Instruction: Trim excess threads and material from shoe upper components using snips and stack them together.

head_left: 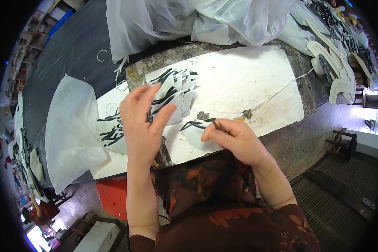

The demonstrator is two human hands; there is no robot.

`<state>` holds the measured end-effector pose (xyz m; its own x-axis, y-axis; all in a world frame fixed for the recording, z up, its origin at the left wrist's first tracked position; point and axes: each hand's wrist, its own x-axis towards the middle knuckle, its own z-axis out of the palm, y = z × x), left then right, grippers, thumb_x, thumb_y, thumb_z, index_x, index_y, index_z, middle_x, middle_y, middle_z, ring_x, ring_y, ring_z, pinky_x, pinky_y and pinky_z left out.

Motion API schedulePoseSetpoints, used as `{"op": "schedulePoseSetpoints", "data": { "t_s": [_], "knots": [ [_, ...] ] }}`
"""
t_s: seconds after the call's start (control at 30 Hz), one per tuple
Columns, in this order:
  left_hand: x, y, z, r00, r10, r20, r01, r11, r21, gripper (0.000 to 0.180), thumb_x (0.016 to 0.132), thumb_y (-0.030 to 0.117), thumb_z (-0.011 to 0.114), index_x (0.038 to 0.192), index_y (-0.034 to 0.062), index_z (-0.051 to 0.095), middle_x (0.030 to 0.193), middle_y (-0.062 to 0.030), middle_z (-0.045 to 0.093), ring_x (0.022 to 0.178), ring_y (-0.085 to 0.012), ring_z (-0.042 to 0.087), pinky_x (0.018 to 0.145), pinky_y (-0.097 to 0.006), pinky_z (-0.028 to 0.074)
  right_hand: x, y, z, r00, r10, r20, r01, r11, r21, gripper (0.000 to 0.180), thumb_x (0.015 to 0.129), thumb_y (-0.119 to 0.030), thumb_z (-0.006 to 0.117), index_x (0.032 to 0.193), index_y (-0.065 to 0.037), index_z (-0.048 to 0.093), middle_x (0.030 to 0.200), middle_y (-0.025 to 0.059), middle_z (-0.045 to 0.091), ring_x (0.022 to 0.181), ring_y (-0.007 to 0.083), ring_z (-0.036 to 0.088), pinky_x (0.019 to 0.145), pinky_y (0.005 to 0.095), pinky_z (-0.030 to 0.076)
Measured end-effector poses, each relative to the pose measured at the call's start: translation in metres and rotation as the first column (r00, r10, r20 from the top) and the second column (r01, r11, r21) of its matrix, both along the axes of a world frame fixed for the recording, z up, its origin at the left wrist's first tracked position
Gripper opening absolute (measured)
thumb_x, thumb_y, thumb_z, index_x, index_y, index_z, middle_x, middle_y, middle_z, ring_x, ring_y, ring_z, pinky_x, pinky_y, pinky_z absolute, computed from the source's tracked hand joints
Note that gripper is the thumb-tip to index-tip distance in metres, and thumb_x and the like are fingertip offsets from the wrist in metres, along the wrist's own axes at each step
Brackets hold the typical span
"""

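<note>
My left hand (142,130) is raised beside a fanned stack of white cut pieces with black wavy edging (182,94). Its fingers are spread and nothing shows between them; whether a fingertip touches the stack I cannot tell. My right hand (236,140) is closed in a pinch around a thin dark stick-like tool (216,124), mostly hidden by the fingers. Under and beside that hand, near the front edge of the white sheet (243,80), lies a single white piece with black edging (196,135). More edged pieces (112,131) lie left of my left wrist.
Large translucent plastic bags (239,21) stand along the back. Another plastic sheet (73,130) covers the left side. A spool (320,65) with a white strand and cream curved parts (342,80) are at the right. A red stool (112,197) sits below the table edge.
</note>
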<state>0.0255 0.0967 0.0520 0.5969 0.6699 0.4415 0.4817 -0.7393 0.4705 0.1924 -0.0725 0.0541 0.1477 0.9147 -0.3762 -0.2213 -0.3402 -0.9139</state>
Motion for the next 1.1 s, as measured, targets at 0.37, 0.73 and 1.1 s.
{"op": "schedulePoseSetpoints", "data": {
  "t_s": [0.37, 0.73, 1.1],
  "knots": [
    [-0.017, -0.062, -0.008, 0.941, 0.095, 0.324, 0.329, -0.042, -0.943, 0.018, 0.095, 0.013, 0.070, 0.106, -0.0003, 0.070, 0.094, -0.0034, 0.069, 0.080, -0.0101, 0.060, 0.077, -0.024, 0.047, -0.006, -0.019, -0.017, 0.934, 0.173, 0.312, -0.297, 0.862, 0.411, 0.012, 0.098, -0.014, 0.062, 0.104, -0.004, 0.066, 0.103, 0.0113, 0.069, 0.098, 0.0303, 0.066, 0.087, 0.0391, 0.051],
    [-0.020, -0.072, -0.031, 0.898, 0.120, 0.423, 0.407, 0.133, -0.904, 0.010, 0.096, 0.012, 0.069, 0.093, 0.0030, 0.065, 0.080, 0.0005, 0.064, 0.069, -0.0083, 0.055, 0.067, -0.023, 0.044, -0.014, -0.033, 0.001, 0.976, 0.037, 0.216, -0.098, 0.955, 0.281, 0.019, 0.100, -0.024, 0.061, 0.106, -0.006, 0.065, 0.090, 0.0090, 0.067, 0.079, 0.0218, 0.063, 0.074, 0.0369, 0.051],
    [-0.028, -0.090, -0.012, 0.958, -0.139, 0.252, 0.284, 0.603, -0.746, 0.008, 0.093, 0.008, 0.071, 0.096, 0.0004, 0.074, 0.085, -0.0101, 0.070, 0.078, -0.0214, 0.065, 0.071, -0.030, 0.048, -0.008, -0.046, -0.001, 0.952, -0.060, 0.300, -0.013, 0.971, 0.238, 0.014, 0.091, -0.013, 0.074, 0.098, -0.002, 0.069, 0.092, 0.0083, 0.068, 0.087, 0.0184, 0.064, 0.080, 0.0310, 0.051]
  ]
}}
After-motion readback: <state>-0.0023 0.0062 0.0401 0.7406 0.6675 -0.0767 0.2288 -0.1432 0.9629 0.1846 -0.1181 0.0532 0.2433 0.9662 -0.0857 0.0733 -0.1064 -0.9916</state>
